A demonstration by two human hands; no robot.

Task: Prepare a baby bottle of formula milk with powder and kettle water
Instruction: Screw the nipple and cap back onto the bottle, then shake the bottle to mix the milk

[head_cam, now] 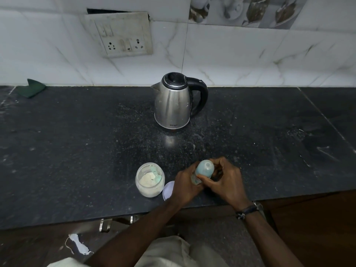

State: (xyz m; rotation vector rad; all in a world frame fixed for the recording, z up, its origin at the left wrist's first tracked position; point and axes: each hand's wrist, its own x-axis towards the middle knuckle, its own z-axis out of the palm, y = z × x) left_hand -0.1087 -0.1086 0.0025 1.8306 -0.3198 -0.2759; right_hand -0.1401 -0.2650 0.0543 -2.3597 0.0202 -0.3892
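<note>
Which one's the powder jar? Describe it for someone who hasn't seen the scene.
Start at the steel kettle on the black countertop, then come toward the near edge. The open clear jar stands left of both hands, pale powder and a green scoop inside, its lid lying beside it.

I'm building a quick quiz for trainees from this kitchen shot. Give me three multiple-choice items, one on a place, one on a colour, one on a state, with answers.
1. Where does the powder jar stand relative to the hands?
A. On their left
B. Behind the kettle
C. On their right

2. What colour is the kettle handle?
A. White
B. Black
C. Green

3. What is the state of the powder jar?
A. Lidded
B. Tipped over
C. Open, with its lid lying beside it

Answers:
1 A: the jar sits on the counter to the left of the left hand.
2 B: the handle curving off the steel body is black.
3 C: powder and a scoop show through the open mouth, while both hands, left and right hand, hold the baby bottle.
</note>
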